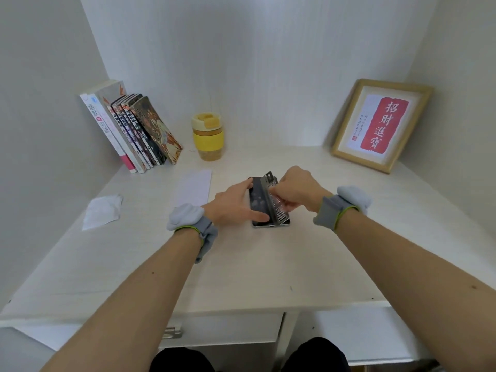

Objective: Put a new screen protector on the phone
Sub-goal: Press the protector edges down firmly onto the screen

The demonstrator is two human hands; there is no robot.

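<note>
Head view: phone (259, 202) lies flat mid-desk (241, 264). Left hand (236, 204) steadies it, index finger and thumb straight along its left edge. Right hand (296, 191) pinches a dotted grey sheet (277, 202), raised tilted over the phone's right half.

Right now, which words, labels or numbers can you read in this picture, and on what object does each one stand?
"招財進寶": large white characters on the red panel in the framed picture.
Small black writing and a red seal beside that panel: too small to read.
"幽默" and "沟通": on the spine of the white book; other marks there are unclear.
Spines of the other books: blurred, unreadable.
Yellow cup, phone, papers: no readable text.
</note>
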